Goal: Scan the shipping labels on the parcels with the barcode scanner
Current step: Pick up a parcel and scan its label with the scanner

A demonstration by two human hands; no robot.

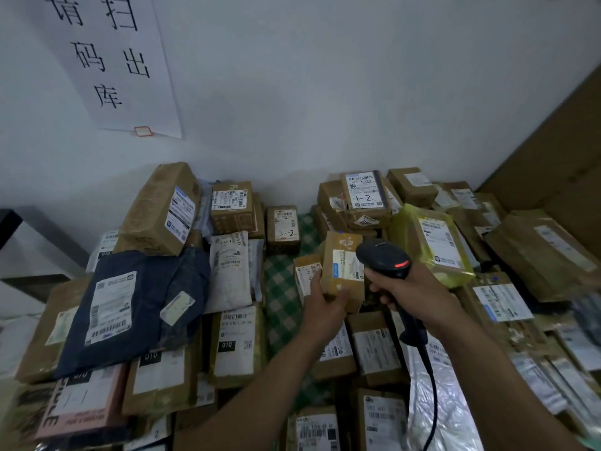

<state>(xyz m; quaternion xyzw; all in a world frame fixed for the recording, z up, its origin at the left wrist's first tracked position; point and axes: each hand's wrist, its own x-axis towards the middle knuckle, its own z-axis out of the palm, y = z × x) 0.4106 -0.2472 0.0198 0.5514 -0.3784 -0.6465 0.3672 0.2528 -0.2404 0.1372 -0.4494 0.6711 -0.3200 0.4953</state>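
Note:
My left hand [322, 307] grips a small brown cardboard parcel [341, 265] from below and holds it upright above the pile, its white shipping label facing right. My right hand [413, 294] grips the handle of a black barcode scanner [385, 257] whose head sits right beside that label, a red light glowing on its back. The scanner's black cable [431, 379] hangs down to the bottom edge. A smaller labelled box [307, 275] stands just left of the held parcel.
Parcels cover a green checked cloth [283, 297]: a dark blue bag [130, 307] at left, a yellow bag [432, 245] at right, brown boxes marked 3-2 [282, 229] and 1-2 [364, 196] behind. A paper sign [110, 60] hangs on the white wall. Large cardboard [559, 164] leans at right.

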